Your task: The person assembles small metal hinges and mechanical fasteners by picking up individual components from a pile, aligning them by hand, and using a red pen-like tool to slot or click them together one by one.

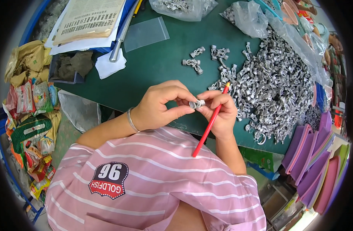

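Note:
Between my two hands, close to the table's near edge, is a small silver metal part (197, 104) with a ring-like end. My left hand (159, 104), with a bracelet at its wrist, pinches it between thumb and fingertips. From the other side my right hand (222, 111) grips the same part with its fingertips. A red pencil-like stick (209, 125) with a yellowish tip also lies in my right hand, slanting down toward my striped shirt. To the right spreads a big heap of similar metal parts (276, 84). Several loose parts (193, 64) lie beyond my hands.
Clear plastic bags (249, 19) of parts stand at the far side of the green table (153, 73). At far left are papers (88, 19), a metal rod (124, 30), a flat plastic bag (147, 34) and a grey bin (74, 67). Purple foam sheets (311, 150) stand at right.

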Demonstrator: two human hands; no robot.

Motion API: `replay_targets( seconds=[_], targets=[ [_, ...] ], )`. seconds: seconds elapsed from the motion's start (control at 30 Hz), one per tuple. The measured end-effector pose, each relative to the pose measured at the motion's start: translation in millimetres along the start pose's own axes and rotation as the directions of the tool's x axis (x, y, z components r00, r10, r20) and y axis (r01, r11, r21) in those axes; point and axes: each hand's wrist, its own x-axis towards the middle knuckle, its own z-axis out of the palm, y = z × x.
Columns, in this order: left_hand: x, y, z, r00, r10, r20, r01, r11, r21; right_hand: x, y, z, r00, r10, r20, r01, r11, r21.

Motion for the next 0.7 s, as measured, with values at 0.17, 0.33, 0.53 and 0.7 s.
replay_targets(
  seconds=[0.17,0.33,0.53,0.7],
  targets=[
    [-8.3,-8.5,3.5,0.985,-0.17,-0.009,0.166,0.972,-0.164,2.1,-7.0,-0.6,0.997,-0.073,-0.039,0.074,0.997,0.007],
    [-8.3,-9.3,9.9,0.862,-0.501,0.081,0.459,0.703,-0.543,2.3,-12.4,10.6,0.988,-0.156,-0.021,0.154,0.985,-0.072],
    [-5.2,-12.5,0.4,0.663,-0.678,0.317,0.579,0.196,-0.792,20.8,-20.5,14.9,0.96,-0.17,0.223,0.244,0.897,-0.368],
    [-8.2,-14.5,-4.4,0.65,-0.73,0.213,0.502,0.202,-0.841,75.9,5.2,-5.2,0.964,-0.207,0.165,0.249,0.504,-0.827]
  ],
)
